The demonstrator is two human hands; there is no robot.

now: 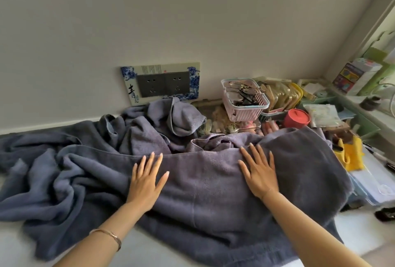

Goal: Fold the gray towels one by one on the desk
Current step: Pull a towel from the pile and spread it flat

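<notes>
A large gray towel [205, 183] was spread across the near part of the desk [359, 230], and its long axis was seen to run from left to right, parallel to the wall behind it. Both hands were laid flat on this towel with the fingers stretched and spread; nothing was pinched or held by either of them. The left hand [145, 181] was placed near the far folded edge of the towel, and its fingertips [152, 155] almost reached that edge. The right hand [259, 172] was placed on the same towel, well apart from the left one and nearer to the bunched cloth behind the far edge. More gray towels [149, 125] were heaped beyond the far edge of the spread towel, still crumpled. It was judged that the coming fold would be made along the long axis, each hand being nearest to its own end
</notes>
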